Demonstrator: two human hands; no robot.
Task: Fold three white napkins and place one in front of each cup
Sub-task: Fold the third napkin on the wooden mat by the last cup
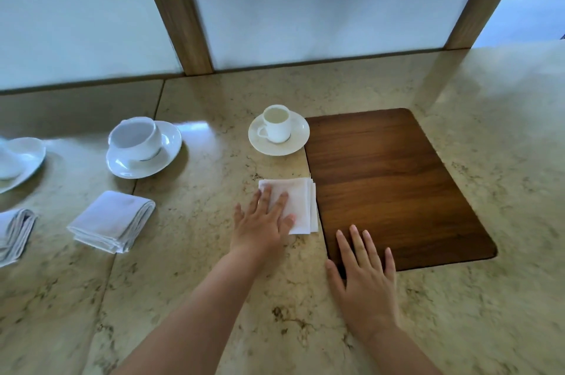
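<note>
At the left edge of the stone counter (195, 267) a saucer (21, 160) is cut off by the frame, and a folded napkin (13, 234) lies in front of it. Next comes a wide cup (134, 137) on its saucer (143, 160), with a second folded napkin (113, 220) on the near side of it. Toward the middle, a small cup (276, 124) stands on a saucer (293, 142) touching the far left corner of a wooden board (397, 185). In front of this cup lies the third folded napkin (301, 203), tight against the board's left edge. The left hand (263, 223) presses flat on it, fingers straight and spread, gripping nothing. The right hand (363, 277) rests flat over the board's near left corner, fingers extended, holding nothing.
</note>
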